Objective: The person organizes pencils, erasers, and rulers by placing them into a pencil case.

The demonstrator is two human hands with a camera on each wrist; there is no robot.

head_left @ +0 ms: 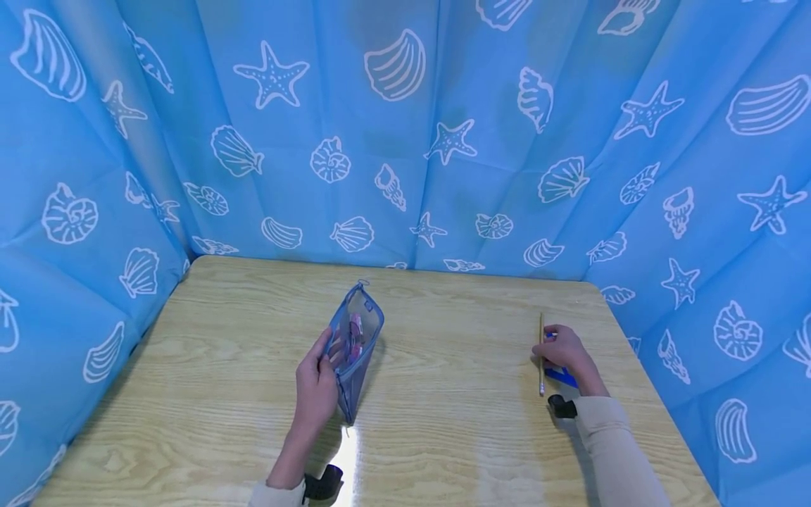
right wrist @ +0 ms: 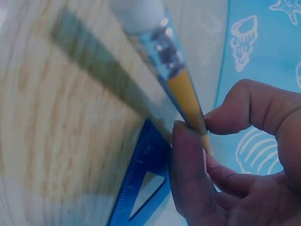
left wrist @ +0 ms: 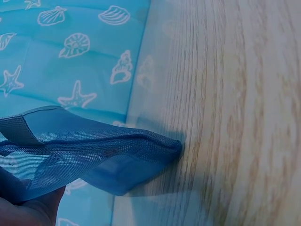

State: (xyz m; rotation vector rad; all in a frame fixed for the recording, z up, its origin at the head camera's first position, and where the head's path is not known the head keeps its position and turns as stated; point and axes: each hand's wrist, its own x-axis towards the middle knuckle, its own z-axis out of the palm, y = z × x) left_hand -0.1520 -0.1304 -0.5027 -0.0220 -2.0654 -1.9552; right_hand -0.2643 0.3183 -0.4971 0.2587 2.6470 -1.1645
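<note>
My left hand (head_left: 317, 387) grips the near-left side of a blue mesh zip pouch (head_left: 360, 366), whose top gapes. Inside the pouch lie pink items (head_left: 356, 338), partly hidden by the mesh. In the left wrist view, the pouch's mesh corner (left wrist: 141, 150) shows above the tabletop, with part of the hand beneath it. On the right, my right hand (head_left: 567, 350) pinches a yellow pencil (head_left: 541, 362) between thumb and finger; its white eraser end (right wrist: 141, 16) points toward the right wrist camera. Under that hand lies a blue set square (right wrist: 141, 183) with a triangular cutout.
Both hands are over a light wood-grain table (head_left: 443, 331). A blue curtain (head_left: 405, 141) with white shells and starfish surrounds its back and sides. Dark wrist cameras (head_left: 324, 484) sit at both cuffs.
</note>
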